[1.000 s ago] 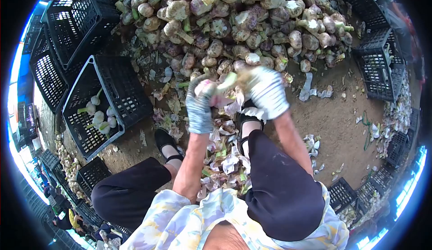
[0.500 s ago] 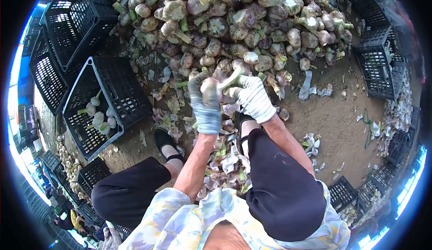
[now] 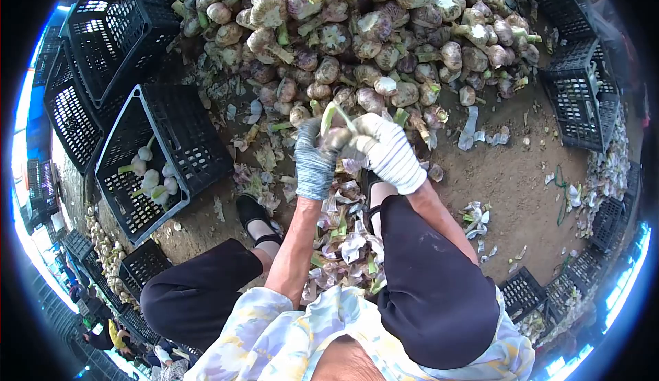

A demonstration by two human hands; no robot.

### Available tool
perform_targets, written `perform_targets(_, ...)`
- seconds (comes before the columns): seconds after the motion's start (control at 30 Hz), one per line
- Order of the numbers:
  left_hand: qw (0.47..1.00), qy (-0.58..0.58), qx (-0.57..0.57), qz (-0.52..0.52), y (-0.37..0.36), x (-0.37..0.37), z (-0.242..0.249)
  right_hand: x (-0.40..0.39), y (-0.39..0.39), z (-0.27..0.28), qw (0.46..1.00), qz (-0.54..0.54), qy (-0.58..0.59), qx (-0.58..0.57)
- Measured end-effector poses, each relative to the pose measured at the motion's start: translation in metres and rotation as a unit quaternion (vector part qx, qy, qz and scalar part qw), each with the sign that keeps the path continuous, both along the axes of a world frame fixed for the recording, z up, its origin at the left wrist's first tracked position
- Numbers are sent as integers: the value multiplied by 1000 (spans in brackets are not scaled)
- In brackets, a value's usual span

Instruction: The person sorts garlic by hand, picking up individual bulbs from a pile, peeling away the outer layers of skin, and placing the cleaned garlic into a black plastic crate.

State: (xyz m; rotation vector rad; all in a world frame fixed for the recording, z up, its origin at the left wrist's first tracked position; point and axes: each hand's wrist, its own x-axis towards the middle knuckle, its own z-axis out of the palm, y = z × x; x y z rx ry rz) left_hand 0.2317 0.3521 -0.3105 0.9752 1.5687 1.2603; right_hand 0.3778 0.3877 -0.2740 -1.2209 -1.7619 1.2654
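A garlic bulb (image 3: 335,138) with its stalk pointing up is held between my two gloved hands, in front of the big garlic pile (image 3: 329,38). My left hand (image 3: 314,160), in a grey and white glove, wraps round the bulb from the left. My right hand (image 3: 386,149), in a striped whitish glove, is closed with its fingers against the bulb and the base of the stalk. Several cleaner white bulbs (image 3: 152,178) lie in the tilted black crate (image 3: 199,137) at the left.
More black crates stand at the upper left (image 3: 110,31) and right (image 3: 580,99). Loose peelings (image 3: 347,244) cover the ground between my feet. Other people (image 3: 110,333) are at the far lower left. A green string (image 3: 564,192) lies at the right.
The bulb's stalk, earlier slanting to the right, now points up. My right hand has turned, its knuckles now more to the front. Both hands stay close together.
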Motion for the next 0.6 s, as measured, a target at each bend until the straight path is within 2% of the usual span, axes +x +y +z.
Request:
perform_targets(0.03, 982, -179, -50, 44, 0, -2, 5, 0, 1, -1, 1000, -6, -11, 7)
perform_targets(0.07, 927, -351, -98, 85, 0, -4, 10, 3, 4, -2, 1000, -12, -22, 14)
perform_targets(0.1, 887, -441, -128, 53, -4, -14, 11, 11, 10, -13, 992, -75, 65, -83)
perform_targets(0.13, 860, -499, -102, 23, -6, -18, 5, 23, 20, -32, 963, -136, 151, -176)
perform_targets(0.17, 858, -504, -96, 34, -5, -17, 12, 25, 31, -32, 973, -190, 35, -128)
perform_targets(0.2, 856, -507, -90, 45, -4, -17, 19, 36, 28, -23, 955, -149, 3, -256)
perform_targets(0.27, 874, -483, -46, -19, -1, -23, 11, 30, 14, -17, 998, -40, -50, -14)
perform_targets(0.3, 873, -485, -49, -19, 0, -23, 5, 30, 12, -16, 994, -11, -86, 63)
perform_targets(0.33, 871, -488, -49, -18, 3, -20, 8, 28, 10, -7, 994, -9, -88, 62)
perform_targets(0.37, 889, -453, -55, -18, 6, -14, 14, 21, 8, 8, 991, -27, 84, -104)
perform_targets(0.4, 906, -418, -63, -21, 7, -10, 17, 12, 6, 16, 930, -49, 254, -263)
perform_targets(0.43, 928, -368, -54, -25, 7, -7, 10, 4, 5, 13, 906, -55, 264, -326)
perform_targets(0.47, 967, -241, -77, -33, 7, -4, 18, -4, 6, 0, 913, -52, 257, -313)
perform_targets(0.53, 991, -108, -60, -40, 2, -1, 16, -6, 9, -5, 883, -60, 240, -399)
perform_targets(0.57, 997, -43, 3, -60, 1, 0, 15, -6, 9, -4, 883, -59, 240, -399)
perform_targets(0.6, 997, -42, 3, -60, 1, 0, 14, -7, 10, -1, 897, -46, 217, -383)
